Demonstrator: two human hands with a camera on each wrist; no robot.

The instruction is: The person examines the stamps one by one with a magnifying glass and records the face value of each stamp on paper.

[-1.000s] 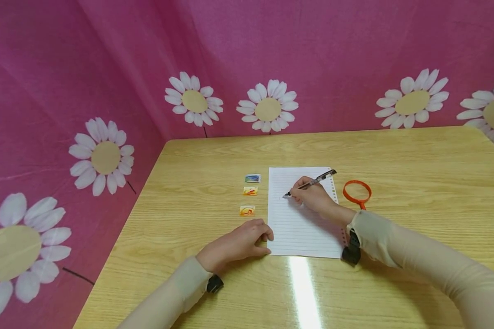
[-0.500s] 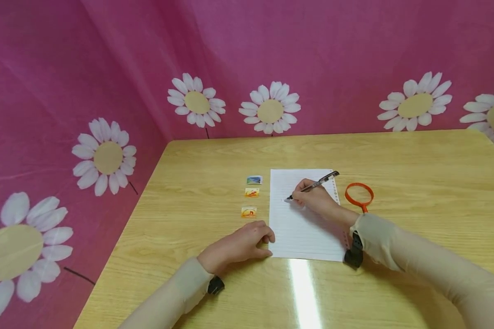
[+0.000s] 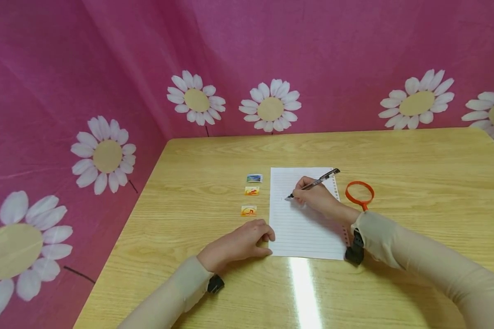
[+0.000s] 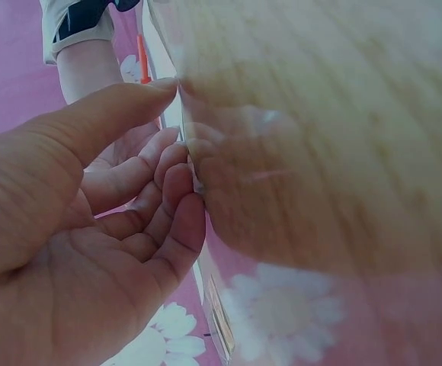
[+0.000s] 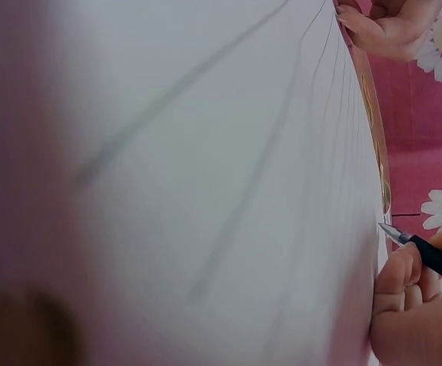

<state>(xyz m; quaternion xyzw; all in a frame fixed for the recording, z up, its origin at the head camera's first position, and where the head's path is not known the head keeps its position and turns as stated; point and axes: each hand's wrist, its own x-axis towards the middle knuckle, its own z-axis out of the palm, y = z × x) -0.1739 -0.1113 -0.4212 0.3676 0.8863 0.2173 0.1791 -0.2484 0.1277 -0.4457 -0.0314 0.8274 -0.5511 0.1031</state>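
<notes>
My right hand [image 3: 314, 197] pinches a dark pen [image 3: 323, 177], its tip at the upper left part of a sheet of lined paper [image 3: 300, 237]. In the right wrist view the pen [image 5: 432, 255] has its metal tip at the paper's surface. Faint small marks show left of the tip. My left hand [image 3: 243, 240] rests at the lower left edge of the sheet, thumb and bent fingertips touching down there and holding nothing. From the left wrist view, the left hand's fingers [image 4: 179, 183] are loosely bent against the surface.
Left of the paper lie three small stamp-like pictures: a blue one [image 3: 254, 178], a yellow one [image 3: 252, 191] and another yellow one [image 3: 249, 210]. A red magnifying glass [image 3: 360, 201] lies to the right, its handle partly behind the right sleeve. The wooden table [image 3: 197, 183] meets a pink flowered curtain [image 3: 313, 45].
The pen tip has shifted very slightly across the paper with my right hand. My left hand stays at the sheet's edge. The whole view has moved a little.
</notes>
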